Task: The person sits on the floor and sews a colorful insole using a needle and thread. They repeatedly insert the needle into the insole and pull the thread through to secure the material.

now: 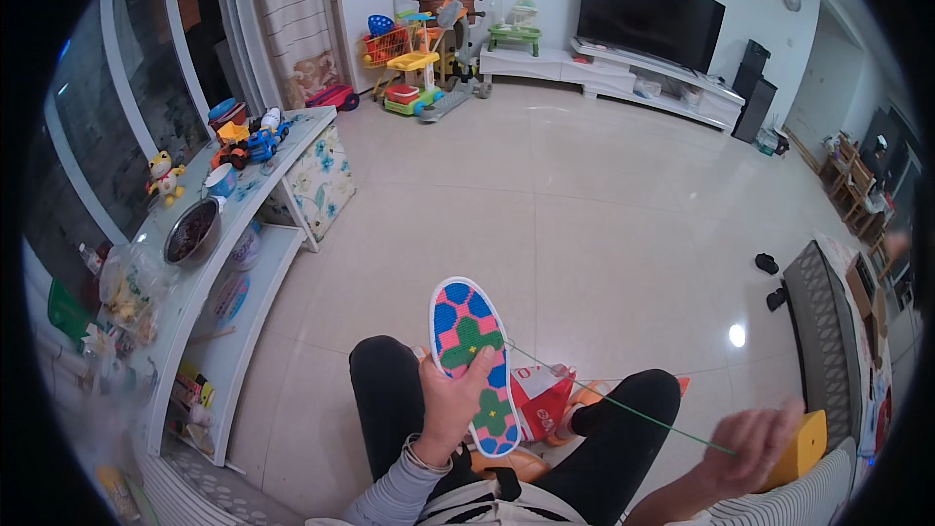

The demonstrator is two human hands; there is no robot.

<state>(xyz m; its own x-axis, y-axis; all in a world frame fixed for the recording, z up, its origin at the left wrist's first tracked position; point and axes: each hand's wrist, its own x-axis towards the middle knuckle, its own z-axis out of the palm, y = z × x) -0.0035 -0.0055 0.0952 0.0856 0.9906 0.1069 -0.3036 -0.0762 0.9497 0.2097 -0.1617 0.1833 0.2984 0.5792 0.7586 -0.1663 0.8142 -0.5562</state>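
Running down the left edge of the frame, a white shelf unit (292,141) carries a metal bowl (192,231), a yellow toy figure (166,175), toy cars (248,144) and a clear bag (131,284). At lower centre, the left hand (450,399) is clamped on an embroidered insole (472,362), thumb lying across its face; the insole stands nearly upright above the person's black-trousered knees (390,380), patterned in pink, blue and green. Just right of it, a red and white bag (541,397) sits on the floor between the legs. A green thread (623,407) stretches taut from the insole down to the lower right, where the right hand (755,443), blurred, is pinched together on its end. A dark television (650,12) stands at upper right.
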